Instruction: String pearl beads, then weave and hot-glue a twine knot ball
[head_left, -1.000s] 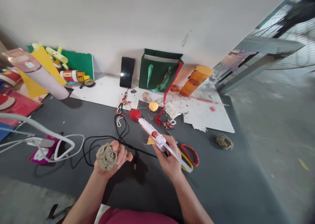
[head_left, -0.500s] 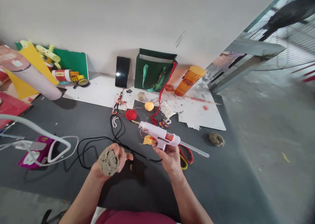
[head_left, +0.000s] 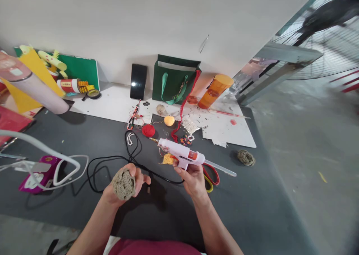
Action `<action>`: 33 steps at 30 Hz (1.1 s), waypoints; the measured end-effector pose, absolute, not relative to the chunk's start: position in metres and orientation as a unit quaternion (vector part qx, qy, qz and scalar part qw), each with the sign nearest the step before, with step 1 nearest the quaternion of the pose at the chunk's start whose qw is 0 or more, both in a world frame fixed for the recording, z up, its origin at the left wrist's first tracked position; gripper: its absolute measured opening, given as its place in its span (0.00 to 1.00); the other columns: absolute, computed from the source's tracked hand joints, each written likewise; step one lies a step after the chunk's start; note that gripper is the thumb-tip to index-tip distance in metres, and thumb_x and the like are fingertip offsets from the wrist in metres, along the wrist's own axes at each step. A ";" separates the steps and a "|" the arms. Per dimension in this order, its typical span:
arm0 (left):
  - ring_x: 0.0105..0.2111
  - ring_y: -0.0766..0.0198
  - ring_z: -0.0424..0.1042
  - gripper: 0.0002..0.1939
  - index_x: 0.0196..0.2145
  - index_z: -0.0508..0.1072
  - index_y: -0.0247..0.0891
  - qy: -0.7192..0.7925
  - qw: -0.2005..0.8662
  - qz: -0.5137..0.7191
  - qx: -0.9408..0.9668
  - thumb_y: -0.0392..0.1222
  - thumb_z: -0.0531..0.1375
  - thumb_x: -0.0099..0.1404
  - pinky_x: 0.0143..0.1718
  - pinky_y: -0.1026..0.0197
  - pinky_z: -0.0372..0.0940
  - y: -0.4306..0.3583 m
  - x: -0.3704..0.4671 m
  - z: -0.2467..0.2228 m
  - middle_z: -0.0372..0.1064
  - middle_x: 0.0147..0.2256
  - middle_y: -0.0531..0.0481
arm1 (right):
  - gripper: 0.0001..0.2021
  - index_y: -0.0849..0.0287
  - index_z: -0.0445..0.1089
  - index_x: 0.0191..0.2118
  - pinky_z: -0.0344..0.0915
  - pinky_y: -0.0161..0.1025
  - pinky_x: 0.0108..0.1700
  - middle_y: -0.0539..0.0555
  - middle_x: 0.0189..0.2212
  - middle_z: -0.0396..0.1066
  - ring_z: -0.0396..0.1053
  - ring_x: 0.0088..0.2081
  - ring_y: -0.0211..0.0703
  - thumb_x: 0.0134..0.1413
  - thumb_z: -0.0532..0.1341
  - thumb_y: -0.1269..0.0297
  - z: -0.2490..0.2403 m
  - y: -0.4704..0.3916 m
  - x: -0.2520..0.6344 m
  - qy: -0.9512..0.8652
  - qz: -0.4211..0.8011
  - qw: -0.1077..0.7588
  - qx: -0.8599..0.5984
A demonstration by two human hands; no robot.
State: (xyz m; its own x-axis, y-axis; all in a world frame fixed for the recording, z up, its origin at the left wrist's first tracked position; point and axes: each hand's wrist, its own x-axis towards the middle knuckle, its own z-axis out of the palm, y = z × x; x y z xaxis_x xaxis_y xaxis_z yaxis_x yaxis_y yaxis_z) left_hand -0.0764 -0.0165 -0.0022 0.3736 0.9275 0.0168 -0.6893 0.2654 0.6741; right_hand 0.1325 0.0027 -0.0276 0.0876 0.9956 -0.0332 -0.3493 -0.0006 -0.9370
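Note:
A greyish-green crocheted rose (head_left: 124,185) is held up in my left hand (head_left: 138,180), fingers wrapped behind it and one fingertip sticking out to the right. My right hand (head_left: 195,181) grips the handle of a white glue gun (head_left: 179,151), whose nozzle points left and slightly up. A clear glue stick (head_left: 220,168) juts from its rear. Just under the gun lies a small yellow crocheted piece (head_left: 167,159), partly hidden. Red and yellow scissor-like handles (head_left: 211,178) show behind my right hand. Another rolled crocheted rose (head_left: 246,157) sits on the table further right.
A black cord (head_left: 108,157) loops across the grey table (head_left: 252,202). Red (head_left: 148,130) and yellow yarn balls (head_left: 169,120) lie beyond the gun. Behind stand a phone (head_left: 138,81), a green paper bag (head_left: 174,79) and an orange bottle (head_left: 215,91). A purple box (head_left: 39,174) with white cables is left.
The view has shifted very slightly. Both hands keep their hold on the crocheted rose and the glue gun, with no other visible movement.

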 end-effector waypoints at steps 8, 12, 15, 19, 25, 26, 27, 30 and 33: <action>0.17 0.70 0.55 0.15 0.25 0.63 0.42 0.202 0.783 0.510 0.293 0.55 0.59 0.58 0.40 0.52 0.61 -0.019 -0.081 -0.008 0.55 0.17 0.59 | 0.16 0.55 0.73 0.36 0.70 0.37 0.32 0.49 0.26 0.75 0.72 0.28 0.40 0.37 0.72 0.64 -0.025 0.004 0.129 -0.364 0.556 0.591 -0.457; 0.17 0.68 0.58 0.11 0.26 0.67 0.44 0.194 0.790 0.504 0.290 0.52 0.57 0.61 0.43 0.51 0.61 -0.020 -0.085 -0.013 0.56 0.18 0.58 | 0.19 0.54 0.71 0.43 0.69 0.37 0.34 0.49 0.28 0.74 0.70 0.29 0.40 0.41 0.71 0.63 -0.024 0.005 0.128 -0.377 0.555 0.581 -0.460; 0.17 0.67 0.59 0.11 0.26 0.68 0.44 0.195 0.792 0.502 0.286 0.52 0.57 0.61 0.44 0.50 0.61 -0.020 -0.086 -0.014 0.57 0.17 0.58 | 0.20 0.54 0.69 0.45 0.69 0.38 0.37 0.50 0.31 0.73 0.69 0.31 0.40 0.43 0.70 0.63 -0.022 0.006 0.127 -0.383 0.559 0.575 -0.458; 0.18 0.66 0.62 0.10 0.27 0.70 0.44 0.215 0.793 0.494 0.284 0.52 0.62 0.58 0.49 0.46 0.60 -0.021 -0.084 -0.013 0.60 0.18 0.57 | 0.18 0.54 0.67 0.43 0.69 0.37 0.37 0.49 0.33 0.73 0.70 0.32 0.39 0.44 0.69 0.64 -0.020 0.006 0.124 -0.370 0.581 0.568 -0.451; 0.22 0.66 0.67 0.16 0.32 0.74 0.39 0.284 0.788 0.448 0.313 0.51 0.70 0.49 0.57 0.45 0.54 -0.021 -0.076 -0.014 0.69 0.23 0.55 | 0.19 0.57 0.66 0.45 0.65 0.32 0.24 0.49 0.29 0.71 0.68 0.25 0.36 0.46 0.68 0.63 -0.015 0.007 0.113 -0.350 0.625 0.533 -0.451; 0.23 0.66 0.68 0.18 0.32 0.75 0.38 0.303 0.788 0.433 0.315 0.50 0.71 0.47 0.57 0.46 0.54 -0.021 -0.076 -0.013 0.71 0.24 0.53 | 0.20 0.58 0.66 0.46 0.65 0.31 0.22 0.49 0.29 0.71 0.68 0.25 0.36 0.46 0.68 0.63 -0.015 0.007 0.112 -0.350 0.628 0.522 -0.460; 0.24 0.66 0.69 0.20 0.33 0.75 0.37 0.320 0.788 0.422 0.313 0.50 0.72 0.45 0.57 0.47 0.55 -0.021 -0.076 -0.012 0.72 0.26 0.53 | 0.21 0.58 0.65 0.46 0.64 0.31 0.20 0.49 0.29 0.71 0.69 0.24 0.36 0.45 0.68 0.62 -0.015 0.008 0.110 -0.348 0.629 0.511 -0.471; 0.24 0.66 0.68 0.21 0.32 0.75 0.36 0.338 0.789 0.415 0.302 0.50 0.72 0.43 0.56 0.47 0.57 -0.022 -0.078 -0.008 0.72 0.26 0.51 | 0.24 0.58 0.61 0.46 0.62 0.30 0.16 0.49 0.28 0.71 0.71 0.22 0.39 0.44 0.67 0.60 -0.018 0.009 0.107 -0.347 0.633 0.478 -0.500; 0.24 0.65 0.68 0.20 0.31 0.76 0.36 0.346 0.790 0.410 0.298 0.50 0.73 0.43 0.56 0.45 0.57 -0.027 -0.083 -0.004 0.71 0.25 0.52 | 0.22 0.58 0.59 0.45 0.59 0.28 0.13 0.49 0.27 0.72 0.71 0.21 0.40 0.46 0.65 0.58 -0.023 0.011 0.110 -0.388 0.624 0.427 -0.527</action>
State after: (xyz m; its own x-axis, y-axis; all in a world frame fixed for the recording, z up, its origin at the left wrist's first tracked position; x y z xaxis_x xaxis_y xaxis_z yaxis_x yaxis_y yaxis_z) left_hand -0.0834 -0.0275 -0.0040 0.4251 0.8534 -0.3016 -0.4407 0.4862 0.7546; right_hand 0.1097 0.0111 -0.0229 -0.0803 0.9416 -0.3270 -0.1246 -0.3349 -0.9340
